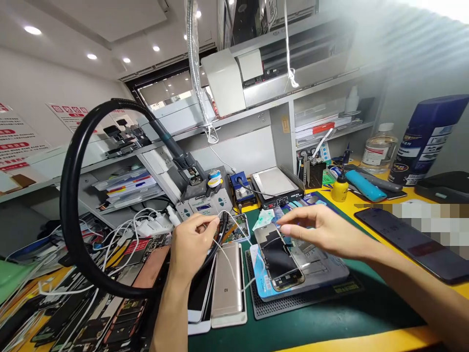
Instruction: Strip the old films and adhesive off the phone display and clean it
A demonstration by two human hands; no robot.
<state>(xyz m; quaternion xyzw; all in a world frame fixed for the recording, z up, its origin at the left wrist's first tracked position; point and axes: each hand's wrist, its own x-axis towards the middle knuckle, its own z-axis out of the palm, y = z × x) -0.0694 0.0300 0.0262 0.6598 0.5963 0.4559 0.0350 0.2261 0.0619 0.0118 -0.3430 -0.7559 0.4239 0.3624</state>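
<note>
My left hand (194, 242) is closed in a pinch, and a thin white cable (230, 259) runs from its fingertips in loose loops over the phones. My right hand (317, 227) has its thumb and forefinger stretched out a little apart, beside the top edge of a detached phone screen (278, 256). That screen lies with its dark inner side up. Beneath it are a light blue card (261, 278) and a grey tray-like block (326, 269) on a black perforated mat (267, 309). Left of them lies a gold phone (227, 283) on a white one.
A black flexible hose (68, 195) arches at the left, above rows of phone parts (128, 313). A soldering station (203, 203) and a heating plate (274, 181) stand behind. At right are a yellow bottle (340, 189), a spray can (421, 142) and a dark phone (410, 244).
</note>
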